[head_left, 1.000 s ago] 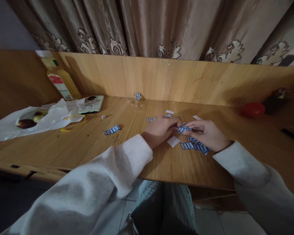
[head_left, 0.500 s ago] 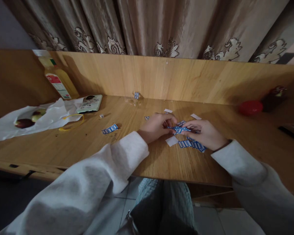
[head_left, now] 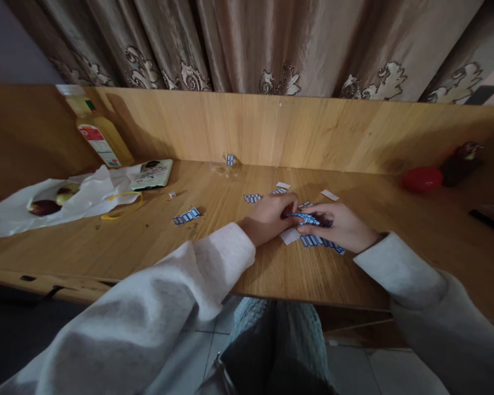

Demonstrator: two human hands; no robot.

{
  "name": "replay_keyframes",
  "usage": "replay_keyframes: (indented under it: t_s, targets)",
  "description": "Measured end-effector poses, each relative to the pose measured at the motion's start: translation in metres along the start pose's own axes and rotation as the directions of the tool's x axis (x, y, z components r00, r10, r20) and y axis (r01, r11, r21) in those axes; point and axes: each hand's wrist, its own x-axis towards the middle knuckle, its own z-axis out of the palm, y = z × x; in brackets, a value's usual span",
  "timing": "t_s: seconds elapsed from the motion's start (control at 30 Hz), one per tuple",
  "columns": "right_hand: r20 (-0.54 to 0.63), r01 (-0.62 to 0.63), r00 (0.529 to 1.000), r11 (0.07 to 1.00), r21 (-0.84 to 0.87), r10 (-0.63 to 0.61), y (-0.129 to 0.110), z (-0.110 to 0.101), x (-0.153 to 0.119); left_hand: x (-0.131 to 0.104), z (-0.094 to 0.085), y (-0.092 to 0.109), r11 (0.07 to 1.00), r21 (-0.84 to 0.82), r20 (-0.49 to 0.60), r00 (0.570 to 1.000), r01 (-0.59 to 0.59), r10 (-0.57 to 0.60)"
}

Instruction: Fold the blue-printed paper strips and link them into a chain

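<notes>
Over the brown wooden desk (head_left: 286, 277), between its front and back edges, the left hand (head_left: 270, 216) and right hand (head_left: 341, 226) pinch a flat blue-and-white paper bundle (head_left: 308, 218) from opposite ends, probably to steady it.

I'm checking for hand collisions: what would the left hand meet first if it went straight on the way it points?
The left hand would likely meet the blue-edged strips between both hands, then the right hand; depth is unclear.
</notes>
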Motion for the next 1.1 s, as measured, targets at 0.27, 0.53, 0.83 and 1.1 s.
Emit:
replay_keyframes:
  t_s: [0.27, 0.53, 0.83, 1.1]
  targets:
    - [-0.029, 0.018, 0.999, 0.996, -0.083, -0.020, 0.005, -0.004, 0.000, -0.003, -0.003, -0.003, 0.964, -0.261, 0.153, 0.988, 0.044, -0.004]
    - [-0.023, 0.050, 0.998, 0.989, -0.141, -0.053, 0.003, -0.004, 0.000, -0.003, -0.014, -0.005, 0.970, -0.232, 0.230, 0.973, 0.078, -0.023]
    - [-0.039, 0.097, 0.993, 0.967, -0.237, -0.110, 0.001, -0.005, 0.000, -0.004, -0.008, 0.004, 0.995, 0.039, 0.104, 0.991, -0.087, 0.082]
    - [-0.028, -0.033, 0.999, 0.999, 0.043, 0.034, 0.001, -0.002, 0.000, -0.005, -0.010, 0.007, 0.957, 0.192, 0.198, 0.964, -0.218, 0.180]
